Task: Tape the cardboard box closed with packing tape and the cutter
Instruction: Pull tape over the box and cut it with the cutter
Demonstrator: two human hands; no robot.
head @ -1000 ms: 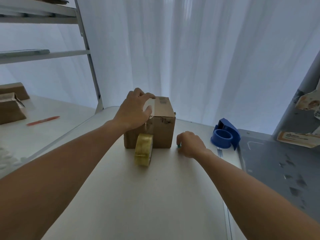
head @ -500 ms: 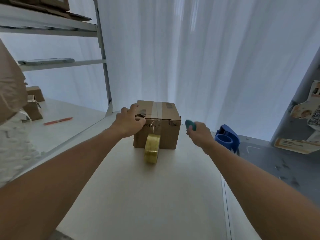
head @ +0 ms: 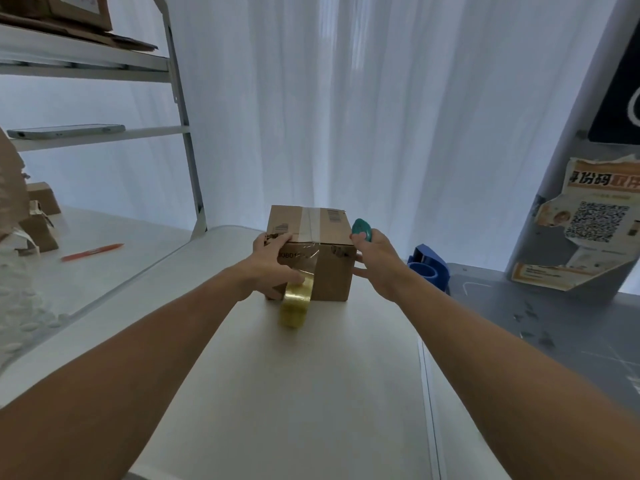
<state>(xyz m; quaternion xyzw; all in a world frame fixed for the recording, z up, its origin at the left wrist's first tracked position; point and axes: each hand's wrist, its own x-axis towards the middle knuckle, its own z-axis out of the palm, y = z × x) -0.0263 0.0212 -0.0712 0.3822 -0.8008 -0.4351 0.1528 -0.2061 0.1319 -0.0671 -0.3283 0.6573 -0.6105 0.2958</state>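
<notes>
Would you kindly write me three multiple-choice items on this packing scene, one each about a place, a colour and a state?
1. Where does the roll of packing tape stand?
A. On the shelf
B. On the table against the front of the cardboard box
C. On top of the blue dispenser

2. What colour is the cutter in the right hand?
A. Red
B. Yellow
C. Teal

3. What is the state of the tape strip?
A. Uncut, running from the box down to the roll
B. Cut, the roll lying far away
C. Not yet stuck to the box

Answers:
1 B: the roll sits on edge at the box's near face, by the left hand.
2 C: a teal oval shows above the right hand's grip.
3 A: clear film runs from the box top down the near face into the roll.
</notes>
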